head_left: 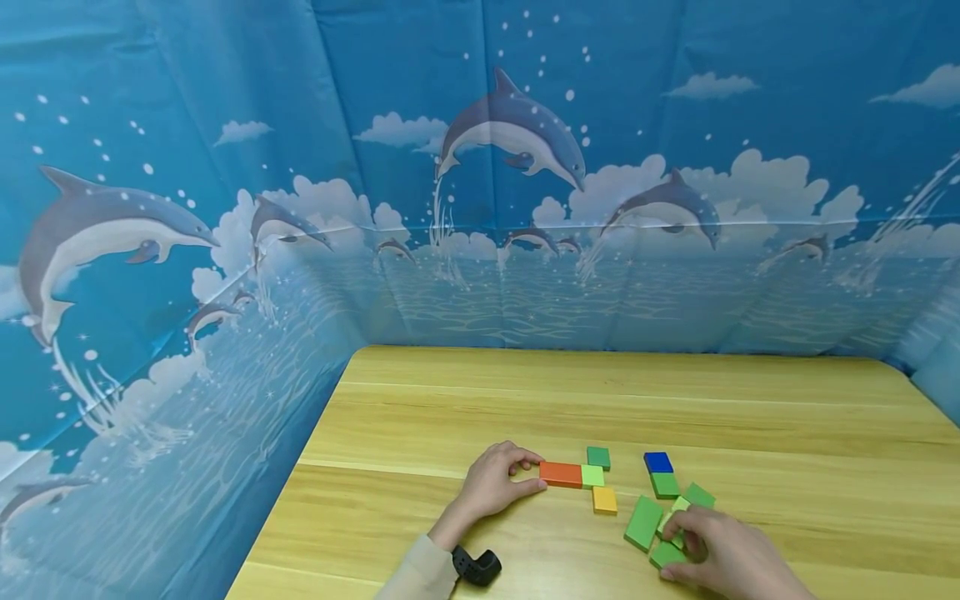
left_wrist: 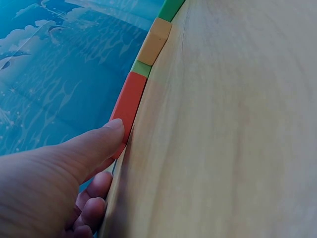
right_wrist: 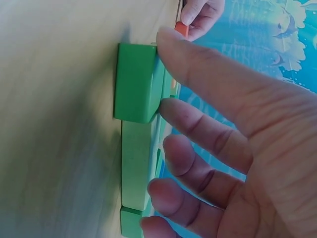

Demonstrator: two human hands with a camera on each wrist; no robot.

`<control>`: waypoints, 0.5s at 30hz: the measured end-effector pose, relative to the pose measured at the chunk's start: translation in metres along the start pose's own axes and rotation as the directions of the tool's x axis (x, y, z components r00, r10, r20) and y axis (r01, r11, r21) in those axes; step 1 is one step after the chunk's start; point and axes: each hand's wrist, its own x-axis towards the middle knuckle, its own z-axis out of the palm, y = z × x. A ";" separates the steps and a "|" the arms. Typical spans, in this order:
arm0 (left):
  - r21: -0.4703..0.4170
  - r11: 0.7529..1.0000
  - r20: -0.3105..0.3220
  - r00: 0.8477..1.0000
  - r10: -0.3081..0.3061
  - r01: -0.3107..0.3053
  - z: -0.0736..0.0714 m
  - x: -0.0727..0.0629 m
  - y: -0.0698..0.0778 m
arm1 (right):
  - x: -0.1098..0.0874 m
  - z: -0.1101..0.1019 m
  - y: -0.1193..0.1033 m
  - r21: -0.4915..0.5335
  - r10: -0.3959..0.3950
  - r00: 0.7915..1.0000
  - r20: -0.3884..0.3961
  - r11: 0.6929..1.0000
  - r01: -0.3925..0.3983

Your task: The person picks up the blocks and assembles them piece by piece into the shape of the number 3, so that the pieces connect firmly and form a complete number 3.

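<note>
At the left end of an orange-red rectangular block [head_left: 561, 474], my left hand [head_left: 495, 481] grips it between thumb and finger. A light green square block [head_left: 592, 476] adjoins its right end, with a dark green block [head_left: 598, 457] behind and a yellow block [head_left: 604, 501] in front. My right hand [head_left: 716, 550] reaches into a cluster of green blocks, thumb and index finger about a small green block [head_left: 665, 555]. Its other fingers curl loosely in the right wrist view. Beside it lie a larger green block [head_left: 642, 523] and a light green block [head_left: 679, 505], partly hidden by the fingers.
A blue block [head_left: 658, 462] touches a green block [head_left: 664, 486] behind the cluster, and another green block [head_left: 699, 495] lies at its right. The wooden table [head_left: 420, 400] ends against a blue dolphin-printed curtain [head_left: 450, 292]. A black band [head_left: 477, 568] circles my left wrist.
</note>
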 end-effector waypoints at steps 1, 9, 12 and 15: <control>0.000 1.000 0.001 1.000 0.000 0.000 0.000 0.000 0.000 | 0.000 0.000 0.000 0.002 0.016 1.000 -0.001 1.000 -0.016; 0.006 1.000 -0.003 1.000 0.003 -0.003 0.000 0.000 0.000 | -0.005 0.004 -0.006 0.000 0.129 0.992 -0.005 0.992 -0.129; 0.005 1.000 -0.004 1.000 0.002 -0.002 0.000 0.000 0.001 | -0.009 0.005 -0.003 -0.004 0.068 0.998 -0.003 0.998 -0.068; 0.002 1.000 -0.005 1.000 0.002 -0.002 0.000 0.000 0.001 | -0.012 0.005 -0.001 -0.001 -0.023 1.000 0.003 1.000 0.023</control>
